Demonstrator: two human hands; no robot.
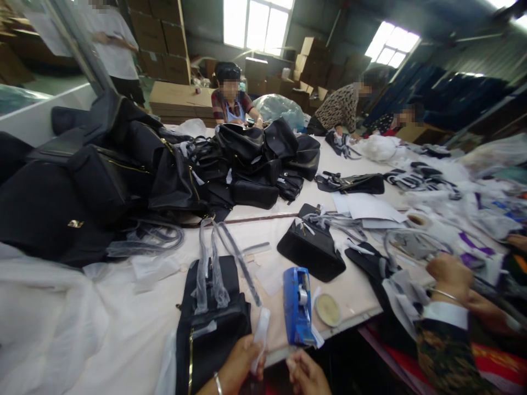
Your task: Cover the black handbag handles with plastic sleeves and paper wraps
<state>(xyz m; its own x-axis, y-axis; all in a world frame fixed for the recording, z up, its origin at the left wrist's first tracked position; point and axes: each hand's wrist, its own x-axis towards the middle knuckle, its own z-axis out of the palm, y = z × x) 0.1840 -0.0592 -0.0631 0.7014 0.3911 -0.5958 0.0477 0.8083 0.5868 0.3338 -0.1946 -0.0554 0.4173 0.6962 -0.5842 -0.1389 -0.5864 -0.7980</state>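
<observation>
Left fingers (252, 346) clamp a strap's white wrap (262, 325); right fingers (301, 363) curl near the dispenser (290, 307), grip unclear. The bag (216, 343) lies on the worktop (356, 291), probably light, soft; its likely slippery wrap suits a firm pinch.

The backpack (209, 351) is shown in black, marked by a gold zip (190, 354). Blue is displayed by the tape dispenser (290, 307), pale cream by the table (354, 291). Leopard spots are borne by one shirt (338, 107), red-and-dark checks by a second shirt (218, 107); a camouflage sleeve (447, 348) is bordered by a white cuff (447, 314).
</observation>
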